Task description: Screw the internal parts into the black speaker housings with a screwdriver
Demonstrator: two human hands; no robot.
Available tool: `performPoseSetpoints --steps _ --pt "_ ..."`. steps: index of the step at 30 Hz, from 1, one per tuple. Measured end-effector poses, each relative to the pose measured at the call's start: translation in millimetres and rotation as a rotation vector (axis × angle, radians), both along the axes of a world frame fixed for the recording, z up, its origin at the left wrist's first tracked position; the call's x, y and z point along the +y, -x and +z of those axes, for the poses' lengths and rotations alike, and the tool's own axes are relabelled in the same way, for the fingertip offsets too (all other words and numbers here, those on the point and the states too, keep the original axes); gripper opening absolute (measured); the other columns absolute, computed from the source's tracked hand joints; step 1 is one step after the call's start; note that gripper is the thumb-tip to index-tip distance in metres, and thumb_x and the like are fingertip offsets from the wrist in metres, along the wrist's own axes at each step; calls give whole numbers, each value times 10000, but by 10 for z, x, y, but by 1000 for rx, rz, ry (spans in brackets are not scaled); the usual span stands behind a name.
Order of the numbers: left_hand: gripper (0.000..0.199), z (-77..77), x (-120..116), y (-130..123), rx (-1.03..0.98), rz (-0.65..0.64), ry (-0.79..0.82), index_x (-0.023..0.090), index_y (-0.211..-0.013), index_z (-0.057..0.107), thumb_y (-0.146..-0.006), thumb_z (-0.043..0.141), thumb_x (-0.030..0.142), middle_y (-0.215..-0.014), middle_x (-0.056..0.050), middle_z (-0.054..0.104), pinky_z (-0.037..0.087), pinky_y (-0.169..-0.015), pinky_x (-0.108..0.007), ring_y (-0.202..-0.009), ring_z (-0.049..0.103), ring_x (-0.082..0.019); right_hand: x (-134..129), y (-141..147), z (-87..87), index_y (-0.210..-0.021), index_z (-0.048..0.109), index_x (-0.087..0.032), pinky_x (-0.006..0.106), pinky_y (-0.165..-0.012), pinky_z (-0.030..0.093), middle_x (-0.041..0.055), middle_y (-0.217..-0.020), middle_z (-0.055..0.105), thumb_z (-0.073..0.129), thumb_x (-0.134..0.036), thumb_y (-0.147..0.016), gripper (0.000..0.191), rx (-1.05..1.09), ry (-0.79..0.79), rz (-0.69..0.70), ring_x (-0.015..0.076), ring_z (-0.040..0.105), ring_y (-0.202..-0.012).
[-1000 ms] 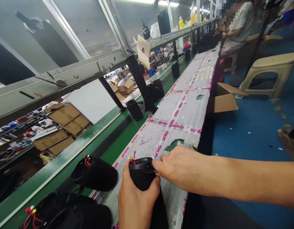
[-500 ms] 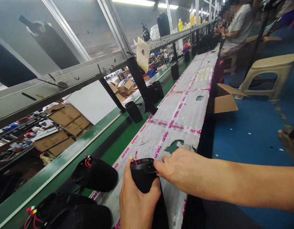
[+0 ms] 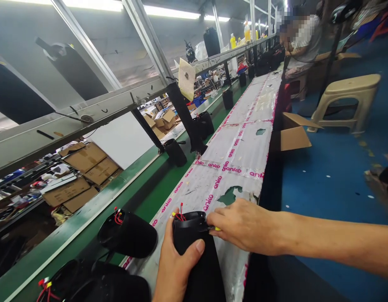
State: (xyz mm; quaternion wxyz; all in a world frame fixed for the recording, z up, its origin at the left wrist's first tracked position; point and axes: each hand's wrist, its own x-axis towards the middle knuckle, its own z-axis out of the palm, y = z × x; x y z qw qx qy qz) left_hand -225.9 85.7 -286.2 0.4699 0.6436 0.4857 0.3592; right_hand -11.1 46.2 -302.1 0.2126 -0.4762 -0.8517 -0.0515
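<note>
A black fabric-covered cylinder with an open top stands tilted in front of me. Red wires with small red and yellow connectors stick out of its opening. Wrapped round its left side is my left hand, the thumb across the front. My right hand is closed at the right side of the rim, pinching a small tool with a yellow part showing below the fingers; its tip is hidden. Left of my left hand lies a similar black cylinder with red wires.
More black cylinders sit at the lower left, others along the green belt. A white covered strip with pink lettering runs beside it. A metal frame crosses above left. An open carton, stool and seated person are right.
My left thumb has lifted and straightened across the cylinder's front. My right hand has shifted slightly, and a yellow part now shows under its fingers. The camera view has turned a little.
</note>
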Motion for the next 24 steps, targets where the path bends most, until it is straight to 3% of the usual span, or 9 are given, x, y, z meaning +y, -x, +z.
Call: performPoseSetpoints --steps 7,14,19,24 --pt "1021 55 -57 8 -66 -24 15 208 -1467 463 -581 848 540 -1291 -99 695 492 -997 -403 -1184 641 -338 8 -4 -87 -1048 572 -143 336 -544 317 33 -859 722 507 -275 -1037 147 75 41 63 190 685 -681" --pt "973 114 -106 -15 -290 43 344 224 -1491 423 -636 800 494 -1117 -121 752 545 -907 -441 -991 727 -334 3 66 -22 -1099 585 -166 296 -620 395 9 -793 699 420 -290 -1076 208 383 97 29 165 665 -687" --pt "1083 94 -107 -4 -271 55 223 260 -1529 368 -593 856 501 -1214 -129 715 567 -889 -443 -1025 713 -340 -18 122 96 -1048 586 -180 317 -577 324 14 -828 717 442 -296 -1072 187 266 148 -35 180 674 -685" --pt "1038 64 -98 17 -80 115 -11 272 -1520 359 -633 849 498 -1267 -88 686 479 -1045 -455 -1123 676 -315 -65 168 153 -980 533 -198 339 -524 203 3 -801 704 473 -303 -1065 148 53 86 -71 193 661 -649"
